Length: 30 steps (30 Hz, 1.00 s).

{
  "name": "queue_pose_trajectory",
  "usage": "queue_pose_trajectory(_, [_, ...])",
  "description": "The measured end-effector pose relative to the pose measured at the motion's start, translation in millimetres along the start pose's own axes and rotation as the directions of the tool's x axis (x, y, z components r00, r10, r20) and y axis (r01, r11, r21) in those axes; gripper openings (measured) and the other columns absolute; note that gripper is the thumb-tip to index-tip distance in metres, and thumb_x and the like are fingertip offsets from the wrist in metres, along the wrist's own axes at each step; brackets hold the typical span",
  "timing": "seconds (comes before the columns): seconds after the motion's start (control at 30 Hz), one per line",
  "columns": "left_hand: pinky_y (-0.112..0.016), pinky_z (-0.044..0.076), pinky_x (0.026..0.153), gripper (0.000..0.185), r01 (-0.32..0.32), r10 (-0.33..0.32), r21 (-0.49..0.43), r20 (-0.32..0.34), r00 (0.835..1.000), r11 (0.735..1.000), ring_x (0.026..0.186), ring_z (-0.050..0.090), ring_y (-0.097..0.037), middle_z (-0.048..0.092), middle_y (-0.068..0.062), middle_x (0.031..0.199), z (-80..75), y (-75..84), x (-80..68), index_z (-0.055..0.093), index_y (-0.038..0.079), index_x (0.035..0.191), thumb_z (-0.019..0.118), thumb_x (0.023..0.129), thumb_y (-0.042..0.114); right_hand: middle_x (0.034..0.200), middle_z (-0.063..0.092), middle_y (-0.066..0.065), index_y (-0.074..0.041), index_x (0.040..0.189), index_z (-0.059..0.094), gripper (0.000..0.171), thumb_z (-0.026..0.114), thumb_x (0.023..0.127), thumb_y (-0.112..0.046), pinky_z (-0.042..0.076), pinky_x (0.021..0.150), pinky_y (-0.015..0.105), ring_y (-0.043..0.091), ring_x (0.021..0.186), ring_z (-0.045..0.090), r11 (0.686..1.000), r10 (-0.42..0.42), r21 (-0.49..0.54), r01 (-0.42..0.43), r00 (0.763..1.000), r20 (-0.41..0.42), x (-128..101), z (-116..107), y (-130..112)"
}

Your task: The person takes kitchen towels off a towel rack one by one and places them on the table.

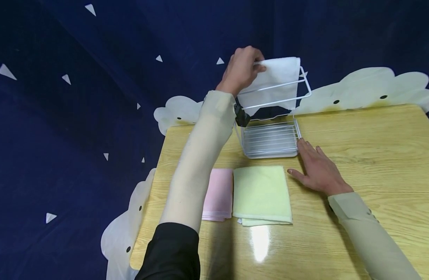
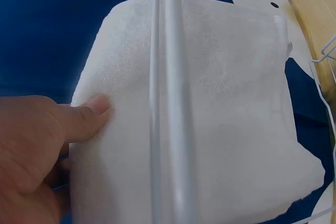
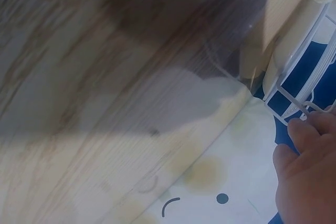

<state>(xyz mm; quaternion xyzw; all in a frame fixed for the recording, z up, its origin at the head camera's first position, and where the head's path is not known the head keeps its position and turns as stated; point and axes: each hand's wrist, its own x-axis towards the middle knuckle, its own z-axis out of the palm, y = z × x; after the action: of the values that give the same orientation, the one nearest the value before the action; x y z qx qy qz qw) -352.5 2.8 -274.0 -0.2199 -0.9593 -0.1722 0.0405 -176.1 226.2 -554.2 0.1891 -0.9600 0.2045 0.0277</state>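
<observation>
The left hand (image 1: pixel 241 70) reaches up and pinches the left edge of the white towel (image 1: pixel 275 83), which hangs over the top bar of the white wire rack (image 1: pixel 270 140) at the table's far edge. The towel's long side runs left to right along that bar, rightward from the left hand. The right hand (image 1: pixel 317 169) lies flat and relaxed on the wooden table (image 1: pixel 375 155), fingertips touching the rack's right base; it is lower than and well apart from the towel, holding nothing.

Left arm (image 1: pixel 196 163): long beige sleeve to the wrist, over a black upper sleeve (image 1: pixel 172 252) near the shoulder. A small black device (image 1: pixel 241 116) is strapped beside the left cuff. Right arm (image 1: pixel 372 237): matching beige sleeve, cuff with small buttons (image 1: pixel 370 213). Both hands bare.
</observation>
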Motion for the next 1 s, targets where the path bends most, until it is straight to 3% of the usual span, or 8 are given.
queue_pose_trajectory(0.33, [-0.020,0.045,0.087,0.025,-0.004,0.006,0.054,-0.034,0.999,0.999,0.099,0.059,-0.009,0.069,0.004,0.120,-11.5,2.6,-0.5,0.074,0.016,0.119,0.063,0.100,0.027,0.165,0.010,0.021,0.000,0.160,0.003,0.102,0.057,0.095,-0.059,0.013,0.118,0.054,0.040,0.149,0.016,1.000,0.014,-0.007,-0.014,1.000,0.018,-1.0,-3.3,-1.5])
queue_pose_trajectory(1.0, [-0.018,0.044,0.088,0.026,-0.043,0.047,0.030,-0.174,0.984,0.999,0.102,0.060,-0.011,0.069,0.001,0.123,-43.7,8.6,-11.6,0.074,0.014,0.120,0.062,0.101,0.025,0.164,0.011,0.022,0.000,0.160,0.004,0.102,0.059,0.095,-0.057,0.012,0.118,0.054,0.041,0.148,0.018,1.000,0.010,0.002,-0.010,1.000,0.002,0.3,-1.9,-1.8])
